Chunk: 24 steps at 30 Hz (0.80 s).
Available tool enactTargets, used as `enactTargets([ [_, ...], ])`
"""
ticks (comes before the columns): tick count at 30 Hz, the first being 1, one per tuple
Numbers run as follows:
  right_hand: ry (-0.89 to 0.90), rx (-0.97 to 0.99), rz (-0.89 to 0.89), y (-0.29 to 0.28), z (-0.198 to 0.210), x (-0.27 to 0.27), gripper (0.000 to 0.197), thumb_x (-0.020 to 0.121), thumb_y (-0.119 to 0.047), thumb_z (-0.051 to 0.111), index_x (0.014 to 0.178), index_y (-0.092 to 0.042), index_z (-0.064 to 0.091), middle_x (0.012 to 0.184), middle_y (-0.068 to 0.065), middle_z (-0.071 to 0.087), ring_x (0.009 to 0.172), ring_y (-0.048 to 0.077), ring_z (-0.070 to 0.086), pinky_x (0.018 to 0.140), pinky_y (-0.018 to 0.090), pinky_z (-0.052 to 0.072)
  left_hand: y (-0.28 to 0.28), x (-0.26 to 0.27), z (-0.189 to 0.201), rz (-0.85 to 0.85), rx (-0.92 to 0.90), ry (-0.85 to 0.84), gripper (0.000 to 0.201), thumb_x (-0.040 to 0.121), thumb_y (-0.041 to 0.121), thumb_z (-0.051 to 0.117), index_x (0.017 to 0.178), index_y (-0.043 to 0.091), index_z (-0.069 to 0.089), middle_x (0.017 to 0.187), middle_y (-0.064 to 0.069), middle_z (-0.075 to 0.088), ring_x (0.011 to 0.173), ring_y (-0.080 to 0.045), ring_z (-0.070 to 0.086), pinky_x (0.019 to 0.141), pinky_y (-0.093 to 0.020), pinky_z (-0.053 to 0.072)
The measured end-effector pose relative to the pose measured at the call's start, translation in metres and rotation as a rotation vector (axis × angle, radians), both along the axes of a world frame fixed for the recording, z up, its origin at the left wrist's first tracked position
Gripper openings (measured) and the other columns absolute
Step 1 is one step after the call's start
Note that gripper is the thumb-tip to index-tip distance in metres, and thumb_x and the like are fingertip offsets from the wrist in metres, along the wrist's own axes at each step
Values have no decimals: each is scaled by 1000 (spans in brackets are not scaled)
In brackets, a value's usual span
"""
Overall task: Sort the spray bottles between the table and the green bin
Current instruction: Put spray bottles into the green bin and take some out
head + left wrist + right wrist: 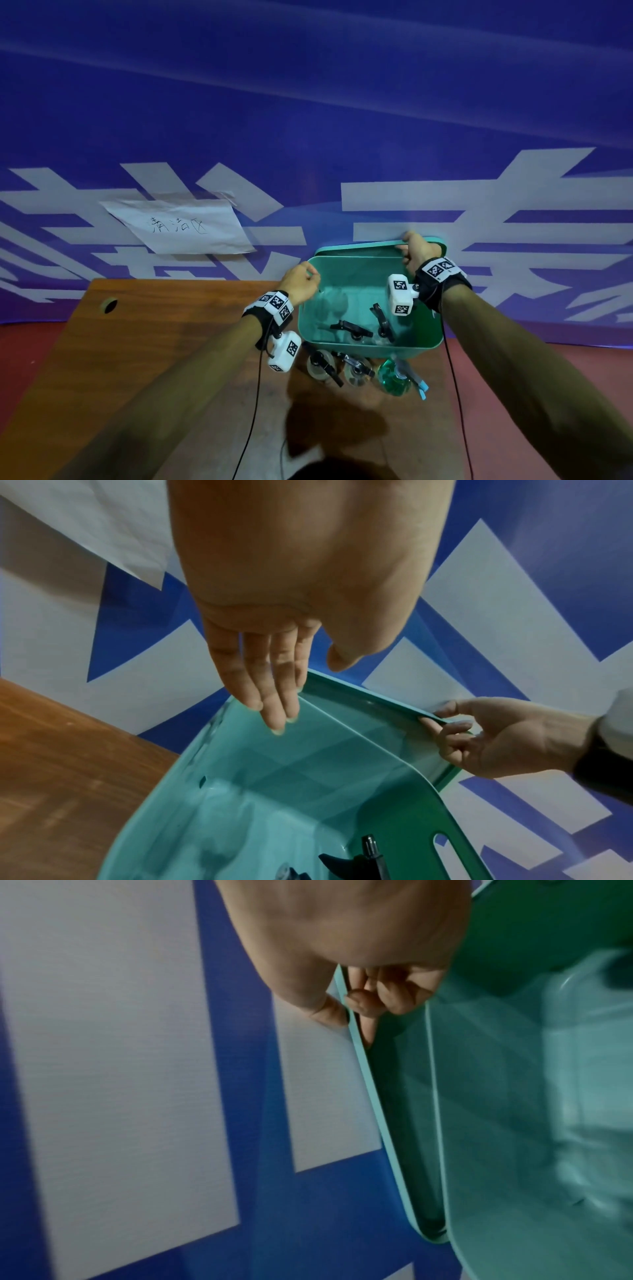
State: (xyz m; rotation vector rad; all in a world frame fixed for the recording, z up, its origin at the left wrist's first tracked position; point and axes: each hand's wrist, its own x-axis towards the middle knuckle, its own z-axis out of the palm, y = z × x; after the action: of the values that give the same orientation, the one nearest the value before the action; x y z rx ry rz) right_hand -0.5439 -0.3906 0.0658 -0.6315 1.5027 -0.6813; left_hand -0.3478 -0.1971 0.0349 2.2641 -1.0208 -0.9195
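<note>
The green bin [370,347] stands at the table's back right, its lid [359,247] upright behind it against the wall. My right hand [416,251] pinches the lid's top edge [373,1096], thumb behind and fingers [359,1004] in front. My left hand [301,281] hovers with straight fingers [270,691] over the bin's left rear corner [308,677], holding nothing. Two clear bottles with black triggers [351,329] [383,322] lie in the bin. In front of it stand two clear bottles [322,366] [356,370] and a green bottle with a blue trigger [397,377].
The wooden table [137,342] has a cable hole [109,305] at its far left. A paper note [178,224] hangs on the blue and white banner wall behind. Thin black cables run from both wrists toward me.
</note>
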Motion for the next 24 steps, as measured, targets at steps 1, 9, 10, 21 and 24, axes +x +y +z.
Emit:
enactTargets([
  [1,-7,-21,-20,1,5,2,8,77,-7,63,74,-4,57,80,19,69,41,12,40,42,23,27,1,-2,4,12,-15,24,15,101,33,50,98,19,56,82,-4,75,65,-23,72,71,-36,59],
  [9,-88,-223,-139,27,63,2,9,73,-12,62,72,-6,56,69,15,62,39,13,38,37,17,27,3,-12,46,197,-119,388,73,103,62,22,144,5,42,112,-18,72,90,-31,74,61,-31,54],
  [10,-98,-245,-147,31,71,0,10,73,-13,62,72,-6,55,69,15,62,39,13,37,37,16,27,3,-14,52,224,-143,425,76,103,63,21,146,4,40,115,-20,71,93,-33,73,62,-32,55],
  [21,-325,-509,-63,84,131,-30,31,76,-11,61,63,-19,34,54,2,32,40,13,23,42,21,20,27,-14,109,446,-398,918,88,88,79,41,146,13,38,109,-17,75,92,-28,76,68,-32,59],
  [24,-371,-527,16,98,128,-49,39,76,-9,59,60,-23,27,52,0,23,45,14,17,45,25,16,37,-22,121,491,-440,971,33,98,41,55,110,10,59,95,-16,75,75,-24,75,57,-26,56],
])
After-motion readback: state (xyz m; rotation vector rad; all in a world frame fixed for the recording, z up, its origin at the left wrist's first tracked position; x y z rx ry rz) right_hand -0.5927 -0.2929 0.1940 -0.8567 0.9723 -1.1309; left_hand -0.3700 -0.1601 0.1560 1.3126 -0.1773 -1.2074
